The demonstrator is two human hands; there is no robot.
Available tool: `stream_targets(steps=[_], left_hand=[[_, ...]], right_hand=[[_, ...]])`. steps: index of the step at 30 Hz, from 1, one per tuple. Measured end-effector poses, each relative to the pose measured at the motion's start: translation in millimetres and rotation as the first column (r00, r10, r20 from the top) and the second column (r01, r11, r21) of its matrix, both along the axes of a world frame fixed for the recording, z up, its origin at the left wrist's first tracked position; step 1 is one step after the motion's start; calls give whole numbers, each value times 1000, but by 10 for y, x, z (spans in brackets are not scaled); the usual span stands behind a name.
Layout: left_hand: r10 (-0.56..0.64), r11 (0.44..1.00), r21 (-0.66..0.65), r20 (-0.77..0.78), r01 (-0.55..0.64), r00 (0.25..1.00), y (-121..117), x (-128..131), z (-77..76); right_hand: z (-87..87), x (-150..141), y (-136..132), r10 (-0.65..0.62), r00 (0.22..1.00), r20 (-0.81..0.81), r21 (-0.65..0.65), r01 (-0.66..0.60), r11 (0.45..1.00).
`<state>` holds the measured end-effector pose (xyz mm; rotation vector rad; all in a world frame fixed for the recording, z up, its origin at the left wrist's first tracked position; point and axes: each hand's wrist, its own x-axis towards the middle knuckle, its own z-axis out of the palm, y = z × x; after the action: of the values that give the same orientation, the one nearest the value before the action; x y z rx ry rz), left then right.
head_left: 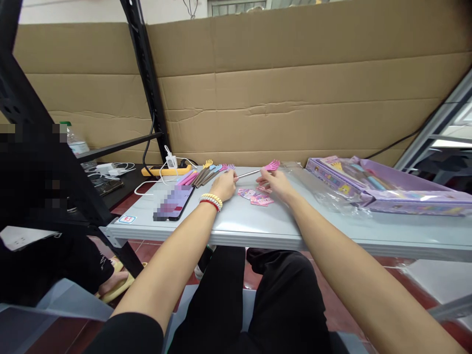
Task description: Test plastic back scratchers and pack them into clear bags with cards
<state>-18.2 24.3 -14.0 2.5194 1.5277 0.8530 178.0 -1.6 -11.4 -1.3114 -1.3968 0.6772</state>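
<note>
My left hand (223,186) is closed round the handle end of a back scratcher with a thin metal rod (249,174) and a pink hand-shaped head (272,165). At the other end of the rod, my right hand (276,183) has its fingers bent round it just below the head, the lower fingers looser. Small pink and purple printed cards (261,199) lie on the table beneath my right hand. To the left of my left hand, several more back scratchers (206,176) with yellow, blue and pink heads lie side by side.
A phone (174,202) lies on the grey table (258,223) at the left. A purple box (368,189) and clear plastic wrap (332,194) occupy the right side. Behind are a yellow power strip (165,170) and a cardboard wall (276,98). A person sits at the left beyond a black post.
</note>
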Motion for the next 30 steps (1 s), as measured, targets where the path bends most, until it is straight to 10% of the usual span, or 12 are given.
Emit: stream_targets(steps=[6, 12, 17, 30], left_hand=[[-245, 968, 60, 34, 242, 969, -104, 72, 4], [-87, 994, 72, -3, 87, 996, -123, 35, 28], [-9, 999, 50, -43, 11, 999, -93, -32, 43], [-14, 1000, -7, -35, 14, 999, -57, -24, 21]], right_hand=[[88, 17, -44, 169, 905, -391, 8, -180, 984], [-3, 131, 33, -3, 991, 135, -35, 8, 999], [-129, 199, 120, -131, 675, 726, -132, 323, 937], [-116, 167, 135, -123, 712, 692, -223, 372, 901]])
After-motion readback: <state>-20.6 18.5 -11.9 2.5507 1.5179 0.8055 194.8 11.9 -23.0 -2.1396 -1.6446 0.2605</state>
